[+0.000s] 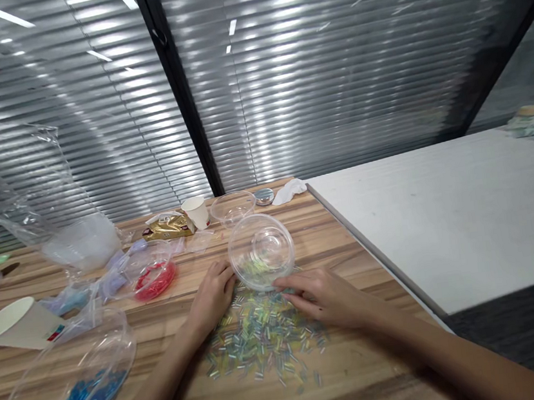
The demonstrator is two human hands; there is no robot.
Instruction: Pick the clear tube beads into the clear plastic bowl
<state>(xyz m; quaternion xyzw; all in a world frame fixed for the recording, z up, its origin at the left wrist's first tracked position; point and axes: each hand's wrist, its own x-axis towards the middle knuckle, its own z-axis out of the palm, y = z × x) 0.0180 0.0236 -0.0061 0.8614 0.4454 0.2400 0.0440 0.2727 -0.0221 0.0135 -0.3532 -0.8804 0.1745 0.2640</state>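
A clear round plastic bowl [269, 246] is tilted, its opening facing me, at the far end of a loose pile of short tube beads [268, 333]. The beads are yellow, green and pale blue, spread on the wooden table. My right hand [324, 291] pinches the bowl's near rim between thumb and fingers. On the bowl's left side, my left hand [214, 296] has its fingers curled against the rim, their tips partly hidden. Some yellow-green beads show through or inside the bowl's lower part; which of the two I cannot tell.
At left are a clear bowl with blue beads [84, 394], a tilted paper cup [22, 324] and red beads [155, 280] in a clear container. Behind stand another paper cup [196, 212], a gold packet [169, 225] and a clear bowl [232, 205]. A white table [444, 217] adjoins at right.
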